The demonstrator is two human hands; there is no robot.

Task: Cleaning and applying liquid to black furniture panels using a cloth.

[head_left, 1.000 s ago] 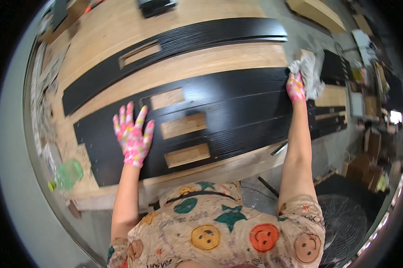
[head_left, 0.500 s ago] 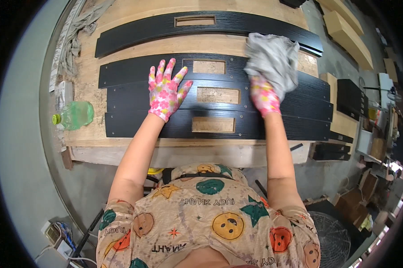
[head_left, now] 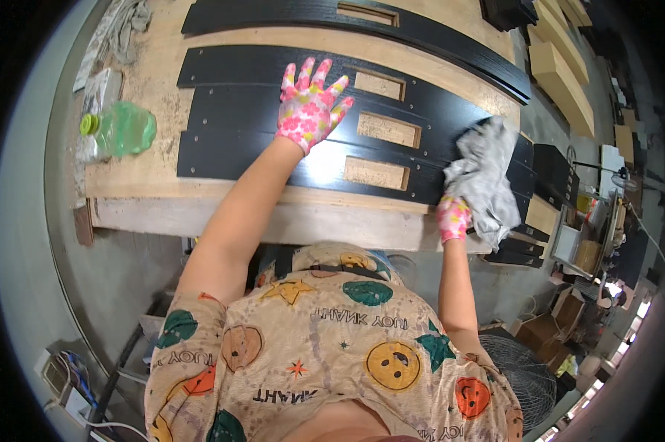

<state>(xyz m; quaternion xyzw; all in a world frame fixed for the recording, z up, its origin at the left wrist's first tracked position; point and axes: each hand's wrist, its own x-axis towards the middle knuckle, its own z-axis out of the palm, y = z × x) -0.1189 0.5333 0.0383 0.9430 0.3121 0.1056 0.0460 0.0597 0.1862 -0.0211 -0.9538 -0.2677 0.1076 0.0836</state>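
Three black boards (head_left: 244, 158), each with a rectangular cutout and small holes, lie side by side on a wooden table (head_left: 273, 194). My left hand (head_left: 308, 110), in a pink floral glove, rests with fingers spread on the boards, left of the cutouts. My right hand (head_left: 454, 217), gloved alike, is closed on a crumpled grey cloth (head_left: 487, 173) near the boards' right end, by the table's front edge. The cloth drapes over the boards and hides part of their right side. Its fingers are partly covered by the cloth.
A further black board (head_left: 273, 16) with a cutout lies at the far side. On the left stand a green-tinted bottle (head_left: 130, 129) with a yellow-green cap and another grey cloth (head_left: 130, 29). Black boxes (head_left: 553, 173) and wooden pieces (head_left: 561, 88) are at the right.
My right hand has pulled the cloth toward me and to the right, down to the table's front edge. The left hand stays spread on the boards. The view has shifted and tilted.
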